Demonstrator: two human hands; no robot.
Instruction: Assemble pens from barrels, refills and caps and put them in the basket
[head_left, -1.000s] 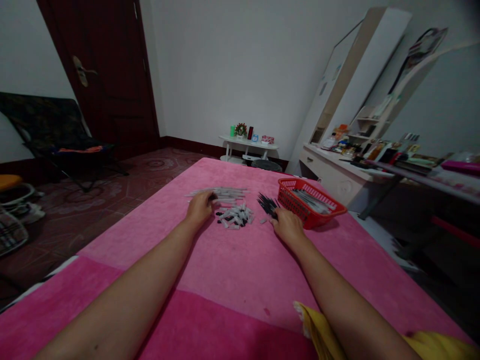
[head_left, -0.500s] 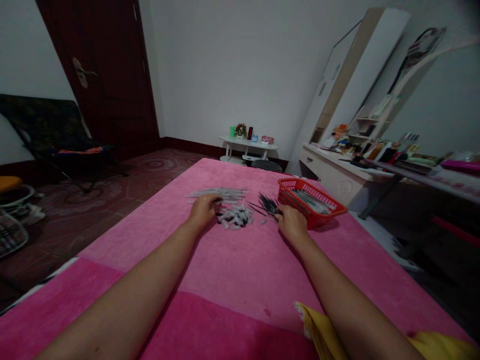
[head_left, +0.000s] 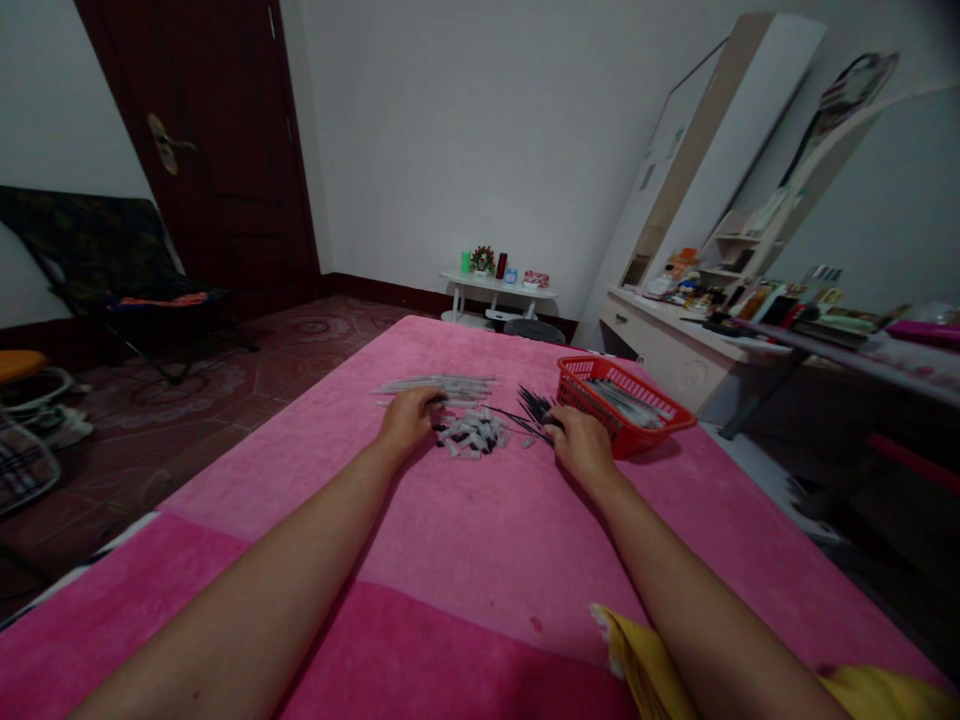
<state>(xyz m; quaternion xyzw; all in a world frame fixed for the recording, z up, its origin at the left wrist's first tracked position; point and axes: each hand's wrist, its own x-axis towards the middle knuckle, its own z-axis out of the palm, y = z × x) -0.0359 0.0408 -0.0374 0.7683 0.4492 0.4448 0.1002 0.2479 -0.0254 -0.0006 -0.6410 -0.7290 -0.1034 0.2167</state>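
My left hand (head_left: 409, 418) rests on the cover with its fingers curled. A small dark bit shows at its fingertips, but what they hold is hidden. Just beyond it lie several pale, slim pen barrels (head_left: 457, 384) side by side. To its right is a heap of short clear and black pen caps (head_left: 472, 432). My right hand (head_left: 581, 440) is closed over thin black pen refills (head_left: 534, 404), pinching one or two whose ends point left toward the caps. Beside that hand stands a red plastic basket (head_left: 652, 437) with more pale sticks inside.
A pink cover (head_left: 480, 540) spreads over the work surface. Yellow cloth (head_left: 645, 660) lies under my right forearm. Beyond the far edge stands a low white table (head_left: 495, 285). A crowded dressing table (head_left: 667, 335) is on the right, a folding chair (head_left: 112, 260) on the left.
My right hand has shifted slightly left, and the thin black refills at its fingers now reach nearer the cap heap. My left hand has stayed almost still.
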